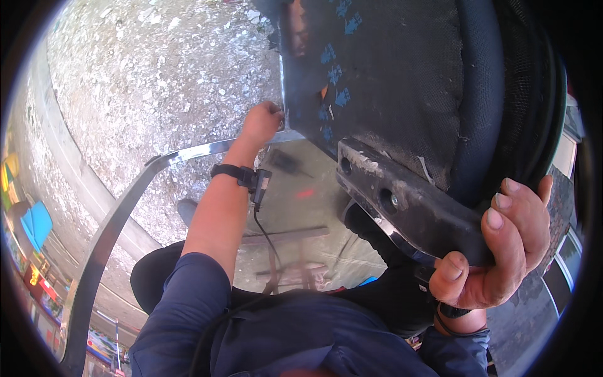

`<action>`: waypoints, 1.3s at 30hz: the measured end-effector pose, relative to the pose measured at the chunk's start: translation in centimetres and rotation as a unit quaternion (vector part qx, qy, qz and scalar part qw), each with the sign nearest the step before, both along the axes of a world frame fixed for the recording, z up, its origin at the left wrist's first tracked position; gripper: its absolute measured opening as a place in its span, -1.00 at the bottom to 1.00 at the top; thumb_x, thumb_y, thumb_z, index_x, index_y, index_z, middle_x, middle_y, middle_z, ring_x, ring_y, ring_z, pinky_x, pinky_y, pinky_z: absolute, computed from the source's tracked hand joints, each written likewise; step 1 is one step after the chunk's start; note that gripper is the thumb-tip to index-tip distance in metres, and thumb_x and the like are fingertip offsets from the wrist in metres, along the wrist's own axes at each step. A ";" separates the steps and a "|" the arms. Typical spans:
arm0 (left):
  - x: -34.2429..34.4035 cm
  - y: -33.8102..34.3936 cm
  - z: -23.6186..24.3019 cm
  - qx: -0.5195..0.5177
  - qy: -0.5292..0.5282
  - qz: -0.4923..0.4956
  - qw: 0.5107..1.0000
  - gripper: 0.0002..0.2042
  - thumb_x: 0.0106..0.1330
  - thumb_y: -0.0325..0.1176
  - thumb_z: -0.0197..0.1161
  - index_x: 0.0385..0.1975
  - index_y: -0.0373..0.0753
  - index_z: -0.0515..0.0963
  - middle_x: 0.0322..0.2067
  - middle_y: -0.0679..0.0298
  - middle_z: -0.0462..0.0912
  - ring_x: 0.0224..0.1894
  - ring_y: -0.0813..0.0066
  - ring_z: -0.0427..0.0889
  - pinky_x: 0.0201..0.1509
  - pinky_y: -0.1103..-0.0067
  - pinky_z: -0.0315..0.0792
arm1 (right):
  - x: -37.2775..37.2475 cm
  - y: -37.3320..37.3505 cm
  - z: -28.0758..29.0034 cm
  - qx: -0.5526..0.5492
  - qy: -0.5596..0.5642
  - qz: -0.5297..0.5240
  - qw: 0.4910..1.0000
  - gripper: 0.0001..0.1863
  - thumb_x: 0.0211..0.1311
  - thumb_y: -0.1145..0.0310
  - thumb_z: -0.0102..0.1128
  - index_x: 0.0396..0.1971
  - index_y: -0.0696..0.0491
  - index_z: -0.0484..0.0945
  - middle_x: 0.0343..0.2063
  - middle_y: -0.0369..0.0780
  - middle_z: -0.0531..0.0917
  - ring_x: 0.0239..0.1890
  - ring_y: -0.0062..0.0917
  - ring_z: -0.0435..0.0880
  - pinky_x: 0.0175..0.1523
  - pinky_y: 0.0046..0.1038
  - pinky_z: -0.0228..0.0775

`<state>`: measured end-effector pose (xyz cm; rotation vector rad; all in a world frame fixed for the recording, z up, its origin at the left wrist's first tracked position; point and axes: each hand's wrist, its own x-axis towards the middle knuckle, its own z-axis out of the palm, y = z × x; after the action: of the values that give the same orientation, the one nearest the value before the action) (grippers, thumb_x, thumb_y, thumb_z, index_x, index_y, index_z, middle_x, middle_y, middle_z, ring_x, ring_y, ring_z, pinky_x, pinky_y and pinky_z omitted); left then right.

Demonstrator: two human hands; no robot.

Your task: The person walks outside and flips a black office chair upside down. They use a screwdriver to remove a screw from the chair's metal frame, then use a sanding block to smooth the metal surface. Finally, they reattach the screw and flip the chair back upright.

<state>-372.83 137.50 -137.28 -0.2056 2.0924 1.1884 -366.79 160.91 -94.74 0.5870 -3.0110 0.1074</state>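
Note:
My right hand (507, 248) grips one end of a black armrest (427, 207), thumb on the near side and fingers curled over the far side. The armrest's scuffed face shows two round holes, one with something metallic inside. It lies across the lower edge of a dark fabric-covered chair part (402, 81) with blue printed marks. My left hand (264, 119), fingers curled closed, is at the corner where a shiny flat metal frame (201, 151) meets this part. Anything between those fingers is hidden or too small to make out.
The metal frame bends down along the left side. Pale debris lies over the rough ground (157, 69). A bright blue object (36, 225) stands at the far left among coloured items. A cable (267, 232) hangs from the strapped device (254, 180) on my left forearm.

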 end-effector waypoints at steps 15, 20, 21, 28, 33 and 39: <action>-1.1 0.0 1.3 -0.046 0.017 -0.111 0.993 -0.74 0.35 -0.28 0.18 -0.20 -0.40 0.54 -0.35 -0.04 0.67 -0.25 0.09 0.66 -0.10 0.35 0.49 | 0.2 0.3 0.2 -0.008 -0.025 -0.014 1.000 -0.57 0.26 0.10 0.04 0.05 0.00 0.45 -0.08 -0.12 0.49 0.01 -0.22 0.54 0.35 0.15 0.14; -1.0 0.1 1.6 -0.068 0.031 -0.116 0.990 -0.76 0.37 -0.30 0.18 -0.22 -0.39 0.54 -0.40 0.01 0.68 -0.31 0.17 0.68 -0.14 0.39 0.50 | 0.4 -0.2 0.1 -0.015 -0.023 -0.032 0.999 -0.59 0.26 0.07 0.06 0.02 -0.02 0.45 -0.10 -0.14 0.48 0.00 -0.22 0.54 0.36 0.16 0.11; -0.7 0.0 1.7 -0.058 0.033 -0.098 0.993 -0.75 0.38 -0.27 0.15 -0.24 -0.39 0.55 -0.41 0.00 0.68 -0.31 0.15 0.68 -0.14 0.38 0.50 | 0.4 -0.2 0.1 -0.017 -0.025 -0.034 0.999 -0.59 0.26 0.07 0.07 0.02 -0.02 0.45 -0.11 -0.14 0.48 0.00 -0.23 0.54 0.36 0.16 0.11; -1.5 0.4 2.3 -0.090 -0.007 -0.143 0.986 -0.75 0.39 -0.30 0.13 -0.17 -0.41 0.53 -0.37 -0.06 0.68 -0.27 0.10 0.69 -0.14 0.35 0.50 | 0.4 -0.2 0.2 -0.024 -0.031 -0.043 0.998 -0.60 0.26 0.07 0.10 0.00 -0.04 0.45 -0.12 -0.15 0.48 -0.01 -0.23 0.53 0.37 0.18 0.08; -0.8 -0.2 1.2 -0.044 0.038 -0.111 0.992 -0.69 0.42 -0.21 0.08 -0.21 -0.41 0.54 -0.40 -0.06 0.67 -0.29 0.03 0.67 -0.14 0.33 0.50 | 0.3 -0.3 0.3 -0.022 -0.031 -0.042 0.998 -0.60 0.25 0.06 0.10 0.00 -0.03 0.44 -0.12 -0.15 0.47 -0.01 -0.23 0.53 0.37 0.18 0.07; -1.5 -0.1 1.2 -0.062 0.023 -0.155 0.986 -0.73 0.39 -0.27 0.13 -0.17 -0.40 0.52 -0.39 -0.03 0.67 -0.35 0.13 0.67 -0.22 0.35 0.49 | 0.4 -0.2 0.2 -0.017 -0.026 -0.042 0.999 -0.59 0.27 0.06 0.09 0.01 -0.03 0.44 -0.11 -0.15 0.47 -0.01 -0.23 0.53 0.36 0.17 0.09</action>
<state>-374.31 137.40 -136.05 0.0893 2.1453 0.8870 -366.39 160.72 -94.54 0.4615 -3.0731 0.1711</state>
